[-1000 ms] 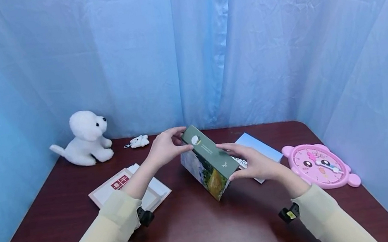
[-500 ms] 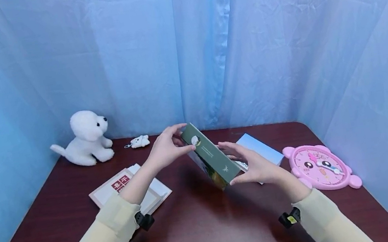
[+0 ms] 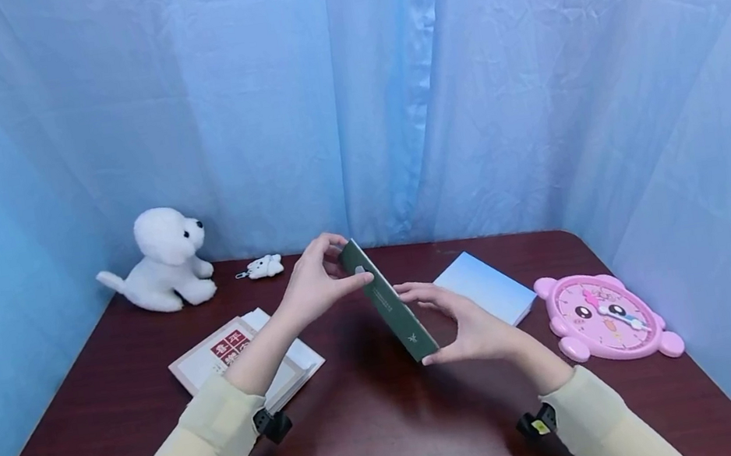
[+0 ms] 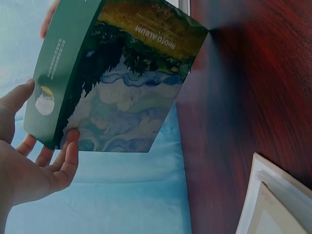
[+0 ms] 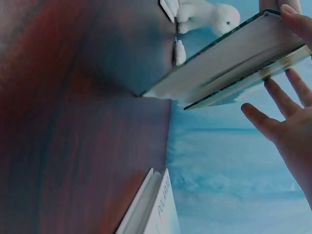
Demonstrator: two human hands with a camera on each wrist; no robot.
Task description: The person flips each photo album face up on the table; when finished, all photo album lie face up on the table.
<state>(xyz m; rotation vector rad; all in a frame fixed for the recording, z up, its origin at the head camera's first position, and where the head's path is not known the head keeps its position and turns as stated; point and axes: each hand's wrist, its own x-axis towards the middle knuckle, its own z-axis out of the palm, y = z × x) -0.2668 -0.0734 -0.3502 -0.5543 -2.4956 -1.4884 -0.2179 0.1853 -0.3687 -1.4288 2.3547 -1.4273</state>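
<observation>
A photo album (image 3: 387, 305) is tilted between my two hands over the middle of the table, its green spine facing up. The left wrist view shows its painted landscape cover (image 4: 136, 83). With the thumb on the spine and fingers under the far end, my left hand (image 3: 313, 283) grips it. My right hand (image 3: 470, 323) holds the near end, thumb at the spine's lower end and fingers along the right cover. White page edges (image 5: 219, 61) show in the right wrist view, where a low corner appears to touch the tabletop.
Beige albums with red characters (image 3: 230, 344) lie at the left. A blue-and-white book (image 3: 487, 284) lies behind my right hand. A pink clock (image 3: 609, 318) is at the right edge. A white plush dog (image 3: 165, 262) and small plush keychain (image 3: 263, 267) sit at the back left.
The album has turned so its spine looks narrower and its picture cover no longer shows from the head. My right hand has shifted slightly left with its end.
</observation>
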